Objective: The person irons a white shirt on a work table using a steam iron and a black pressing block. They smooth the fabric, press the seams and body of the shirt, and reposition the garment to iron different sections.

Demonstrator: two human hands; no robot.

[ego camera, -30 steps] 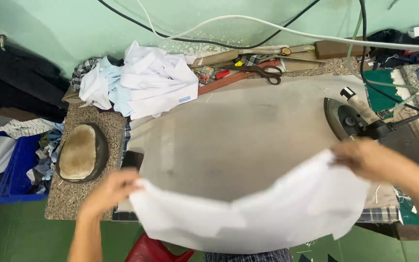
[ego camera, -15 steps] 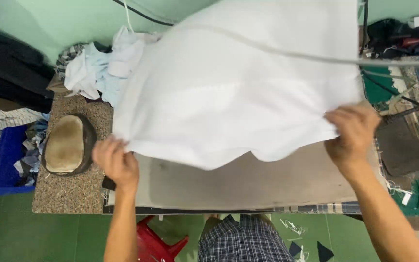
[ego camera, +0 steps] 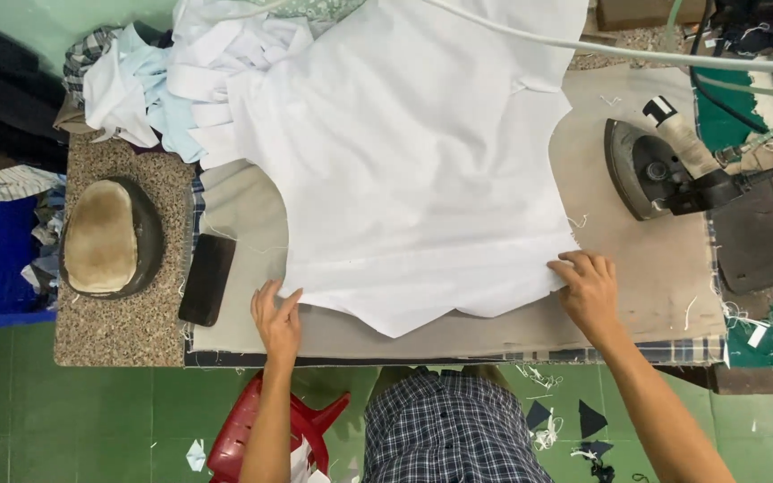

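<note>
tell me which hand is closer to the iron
Right. The right hand rests on the white fabric's near right corner, just below and left of the iron. The left hand presses the fabric's near left edge, far across the board.

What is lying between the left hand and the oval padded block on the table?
In the head view, a flat black phone-like slab lies between the left hand and the oval padded block.

black phone (ego camera: pixel 207 278) lying screen-down, left of the white cloth (ego camera: pixel 422 170)
</note>
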